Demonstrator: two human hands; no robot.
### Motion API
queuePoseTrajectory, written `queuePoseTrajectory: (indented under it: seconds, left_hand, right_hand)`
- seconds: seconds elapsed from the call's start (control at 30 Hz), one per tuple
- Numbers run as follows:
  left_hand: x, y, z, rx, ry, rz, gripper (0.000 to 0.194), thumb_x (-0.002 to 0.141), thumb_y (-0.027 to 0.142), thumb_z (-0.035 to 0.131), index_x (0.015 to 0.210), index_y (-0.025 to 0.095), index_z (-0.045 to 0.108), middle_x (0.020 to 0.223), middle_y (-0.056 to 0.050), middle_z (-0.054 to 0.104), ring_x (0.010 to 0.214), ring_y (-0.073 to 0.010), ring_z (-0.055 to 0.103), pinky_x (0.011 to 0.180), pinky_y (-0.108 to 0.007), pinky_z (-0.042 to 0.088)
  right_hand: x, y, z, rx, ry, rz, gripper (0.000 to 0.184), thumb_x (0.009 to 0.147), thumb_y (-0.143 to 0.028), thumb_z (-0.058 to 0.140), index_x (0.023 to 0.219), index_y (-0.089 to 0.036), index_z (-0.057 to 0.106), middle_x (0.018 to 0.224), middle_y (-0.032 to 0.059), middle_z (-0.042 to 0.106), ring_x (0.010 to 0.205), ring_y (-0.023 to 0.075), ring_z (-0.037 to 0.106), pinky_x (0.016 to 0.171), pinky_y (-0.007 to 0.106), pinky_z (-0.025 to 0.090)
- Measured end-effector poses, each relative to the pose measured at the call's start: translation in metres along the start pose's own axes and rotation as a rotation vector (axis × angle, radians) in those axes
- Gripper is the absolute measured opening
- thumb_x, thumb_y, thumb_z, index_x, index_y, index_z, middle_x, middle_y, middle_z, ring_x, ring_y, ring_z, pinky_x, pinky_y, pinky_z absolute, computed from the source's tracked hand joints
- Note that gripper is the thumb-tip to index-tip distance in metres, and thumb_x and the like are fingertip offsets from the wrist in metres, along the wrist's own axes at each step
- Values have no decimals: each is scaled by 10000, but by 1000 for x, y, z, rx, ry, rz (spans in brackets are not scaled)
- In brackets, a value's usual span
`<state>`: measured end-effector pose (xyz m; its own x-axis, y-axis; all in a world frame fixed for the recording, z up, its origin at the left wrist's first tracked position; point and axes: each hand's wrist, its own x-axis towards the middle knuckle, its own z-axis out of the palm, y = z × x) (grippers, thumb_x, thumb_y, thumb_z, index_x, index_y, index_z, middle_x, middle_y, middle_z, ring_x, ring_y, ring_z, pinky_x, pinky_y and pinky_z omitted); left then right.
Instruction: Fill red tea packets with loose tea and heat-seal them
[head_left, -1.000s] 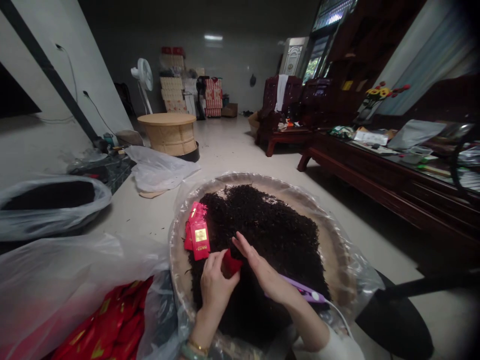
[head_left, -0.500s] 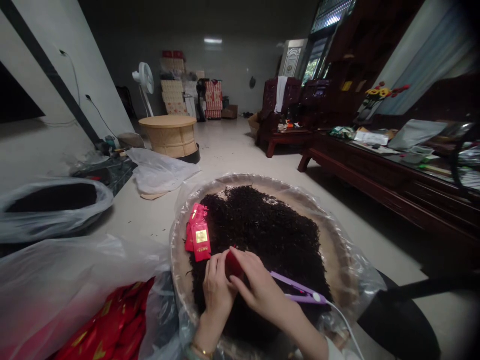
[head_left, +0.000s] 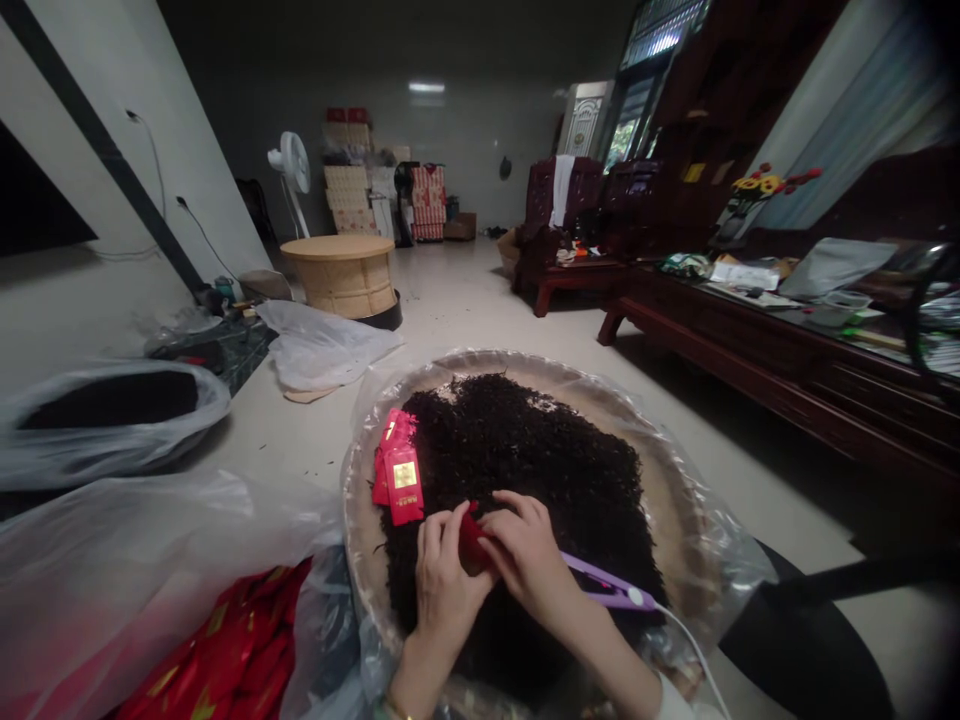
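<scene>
Between my two hands is a small red packet [head_left: 472, 540], partly hidden by the fingers. My left hand [head_left: 444, 570] is closed on its left side, and my right hand [head_left: 529, 555] pinches it from the right. Below them, dark loose tea leaves [head_left: 525, 450] lie heaped in a wide round tray [head_left: 679, 510] lined with clear plastic. Several red packets with gold labels [head_left: 405, 480] rest on the leaves to the left. A purple hand-held sealer [head_left: 622, 594], shaped like a hair straightener, lies beside my right forearm with its white cord running off.
At lower left, a clear plastic bag [head_left: 172, 520] holds many red packets [head_left: 244, 640]. Another bag [head_left: 214, 395] of dark leaves stands farther left. A round wicker table [head_left: 341, 275] and a fan [head_left: 292, 165] are behind; a dark wooden table [head_left: 720, 350] stands right.
My right hand has shifted slightly right and its fingers have lifted, showing more of the red packet. My left hand stays closed on it.
</scene>
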<state>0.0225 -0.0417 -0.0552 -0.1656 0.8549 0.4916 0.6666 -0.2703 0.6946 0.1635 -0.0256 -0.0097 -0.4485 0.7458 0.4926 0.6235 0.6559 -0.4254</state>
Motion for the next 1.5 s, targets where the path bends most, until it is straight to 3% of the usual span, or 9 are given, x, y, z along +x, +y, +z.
queuePoseTrajectory:
  seconds: [0.1, 0.23, 0.4, 0.67, 1.03, 1.23, 1.33, 1.43, 1.5]
  left_hand:
    - [8, -2, -12, -187, -271, -229, 721, 518, 215, 796, 1201, 154, 576, 1073, -108, 641, 992, -295, 576, 874, -434, 463]
    - [15, -2, -22, -566, -674, -478, 421, 536, 198, 773, 937, 108, 679, 738, -2, 660, 657, -153, 558, 616, -245, 429]
    - [12, 6, -17, -639, -599, -546, 282, 528, 159, 751, 793, 98, 677, 636, 36, 598, 585, -105, 475, 564, -206, 361]
    - [2, 3, -5, -525, -602, -437, 275, 540, 147, 740, 797, 103, 652, 666, 46, 571, 597, -93, 428, 527, -187, 337]
    - [4, 4, -14, -741, -709, -597, 315, 621, 278, 739, 869, 109, 642, 749, -20, 688, 688, -181, 632, 642, -267, 484]
    - [3, -2, -11, -695, -666, -516, 317, 570, 245, 766, 846, 110, 684, 732, 0, 702, 686, -167, 614, 654, -255, 474]
    - [1, -5, -10, -673, -604, -478, 338, 551, 236, 781, 857, 117, 700, 782, -17, 731, 735, -193, 635, 716, -286, 499]
    - [0, -8, -10, -602, -568, -404, 306, 583, 256, 773, 851, 119, 718, 821, -45, 750, 775, -218, 657, 748, -304, 517]
    - [-1, -10, -11, -546, -559, -342, 343, 616, 264, 760, 931, 132, 727, 852, -50, 758, 785, -217, 667, 774, -313, 528]
  right_hand:
    - [2, 5, -13, 108, -83, 42, 191, 901, -107, 439, 975, -207, 583, 1054, 102, 656, 1195, 266, 487, 954, 475, 417]
    - [1, 8, -27, 237, -153, 87, 148, 897, -162, 462, 949, -209, 593, 1095, 112, 621, 1186, 244, 501, 938, 407, 456]
    - [2, 6, -36, 185, -126, 121, 252, 840, -232, 590, 1091, -216, 609, 1095, 114, 639, 1148, 281, 492, 944, 462, 425]
    - [19, -8, -45, 119, -428, 88, 134, 773, -252, 726, 900, -224, 693, 953, 26, 674, 1040, 223, 511, 985, 398, 337]
    - [23, 0, -52, 154, -512, 121, 115, 747, -118, 727, 768, -194, 642, 798, -14, 677, 828, 165, 596, 838, 322, 395]
    - [21, 12, -60, 313, -379, 204, 146, 739, -55, 690, 725, -200, 689, 744, -19, 700, 760, 148, 632, 759, 264, 455]
    - [21, 19, -68, 337, -194, 241, 144, 790, -71, 611, 763, -195, 678, 790, 8, 688, 759, 152, 637, 715, 259, 484]
    - [19, 17, -74, 235, 24, 172, 122, 849, -134, 561, 845, -198, 665, 879, 49, 663, 836, 176, 618, 757, 298, 493]
    - [18, 9, -75, 174, 7, 76, 112, 871, -181, 566, 871, -216, 672, 898, 57, 653, 864, 185, 599, 759, 306, 496]
